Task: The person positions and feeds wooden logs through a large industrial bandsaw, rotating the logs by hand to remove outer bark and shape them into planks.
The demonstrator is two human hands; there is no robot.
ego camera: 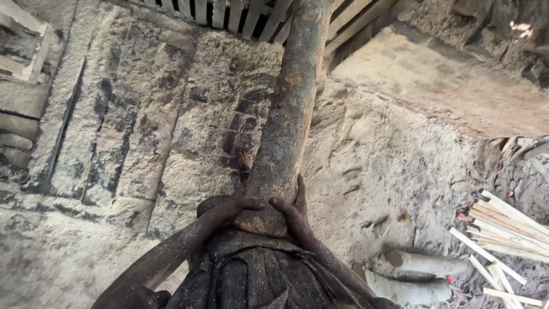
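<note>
A long, dark, rough log (289, 109) runs from my body up and away toward a slatted wooden structure at the top. My left hand (229, 210) grips its near end from the left side. On the right side of that end, my right hand (294, 212) wraps around it, fingers up along the bark. Both forearms are dusted with sawdust. The butt of the log rests against my dark, dusty clothing (251, 269).
Sawdust covers the ground and a dark planked platform (143, 126) at left. Wooden slats (229, 11) stand at the top. Two short pale log pieces (423, 274) lie at lower right beside a pile of thin pale sticks (503, 229). A raised sawdust-covered ledge (446, 80) sits at upper right.
</note>
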